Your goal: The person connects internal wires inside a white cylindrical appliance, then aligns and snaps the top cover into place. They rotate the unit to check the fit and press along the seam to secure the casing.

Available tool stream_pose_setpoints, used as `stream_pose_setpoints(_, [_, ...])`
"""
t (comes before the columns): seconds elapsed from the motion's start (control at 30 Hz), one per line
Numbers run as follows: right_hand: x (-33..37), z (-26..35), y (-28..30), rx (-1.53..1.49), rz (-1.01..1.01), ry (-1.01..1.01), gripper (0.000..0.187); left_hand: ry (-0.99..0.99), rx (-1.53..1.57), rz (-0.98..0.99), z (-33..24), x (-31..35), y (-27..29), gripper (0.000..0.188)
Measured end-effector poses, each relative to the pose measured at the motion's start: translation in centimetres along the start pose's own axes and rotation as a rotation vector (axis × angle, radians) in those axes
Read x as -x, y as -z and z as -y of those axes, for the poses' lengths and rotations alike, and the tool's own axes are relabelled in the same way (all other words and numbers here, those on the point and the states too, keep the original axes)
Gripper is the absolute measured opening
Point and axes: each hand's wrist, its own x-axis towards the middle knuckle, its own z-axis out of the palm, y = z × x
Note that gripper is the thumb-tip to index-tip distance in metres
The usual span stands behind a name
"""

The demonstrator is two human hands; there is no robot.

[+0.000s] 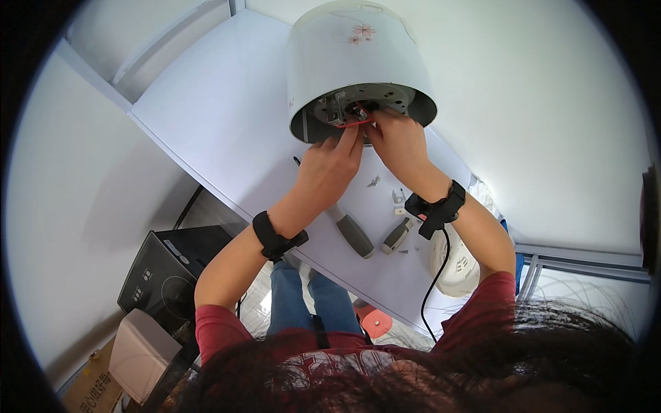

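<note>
From my end I see a white table running slantwise from 10 o'clock to 5 o'clock, a pale wall beyond it at 2 o'clock. At 12 o'clock a white cylindrical appliance lies with its open underside toward me; my left hand and right hand meet there, fingers bent at a red wire, though I cannot tell whether either pinches it. The fingers and rim block part of the inside. Below, my left arm covers part of a grey-handled screwdriver; loose screws and a stubby screwdriver lie around it. A white round part sits at 4 o'clock, a black cooktop at 8, and hair covers 5 to 6.
</note>
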Motion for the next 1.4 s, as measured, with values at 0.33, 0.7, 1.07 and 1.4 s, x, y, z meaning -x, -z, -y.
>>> stream_pose_setpoints(0.33, [1.0,0.7,2.7,-0.064,0.027,-0.006,0.011,0.011,0.141,-0.076,-0.5,0.0,1.1,0.018])
stream_pose_setpoints(0.7, [5.5,0.1,8.3,0.026,0.099,-0.103,0.014,0.205,0.303,0.115,-6.9,-0.6,5.2,0.013])
stream_pose_setpoints(1.07, [17.5,-4.7,13.7,0.111,0.012,-0.49,0.011,0.039,0.448,0.371,-18.8,-1.6,1.4,0.033])
stream_pose_setpoints(1.4, [31.3,-9.5,13.7,0.182,0.119,-0.833,0.019,-0.286,0.319,0.612,-22.3,0.1,-5.9,0.039])
